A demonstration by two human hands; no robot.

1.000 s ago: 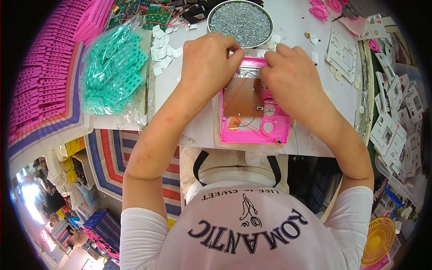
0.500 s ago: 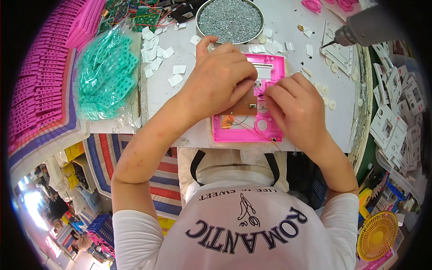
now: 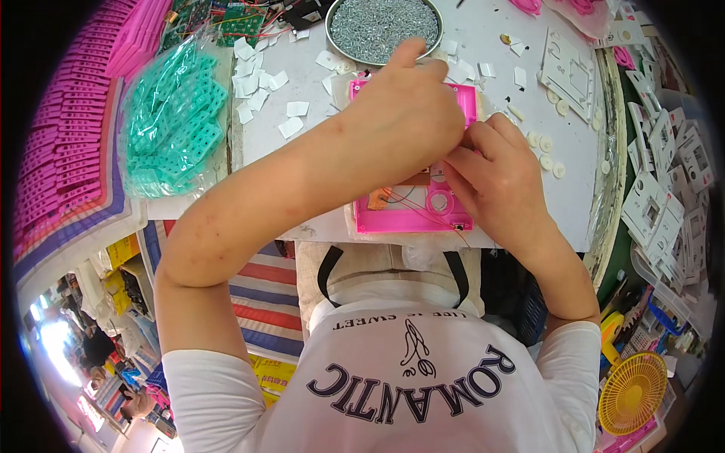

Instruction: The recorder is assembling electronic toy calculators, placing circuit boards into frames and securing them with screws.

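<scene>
A pink plastic casing (image 3: 362, 220) lies open side up near the table's front edge. Inside it sits a brown circuit board (image 3: 418, 180), mostly covered by my left hand, with thin red wires (image 3: 411, 205) and an orange piece (image 3: 378, 198) beside it. My left hand (image 3: 419, 109) reaches across the casing, its fingers bent down toward the right hand and largely hidden. At the casing's right side, my right hand (image 3: 495, 166) has its thumb and fingers pinched together. The two hands meet over the casing; whatever is between the fingertips cannot be made out.
Behind the casing stands a round tin of small screws (image 3: 381, 30). White paper pieces (image 3: 294, 117) and cream round parts (image 3: 545, 151) lie scattered about. A bag of teal parts (image 3: 177, 121) and stacked pink pieces (image 3: 64, 136) fill the left; white panels (image 3: 653, 204) crowd the right.
My left hand has swung right, its fingertips now at my right hand and covering more of the board. The right hand stays nearly in place. The electric screwdriver at upper right has left the view.
</scene>
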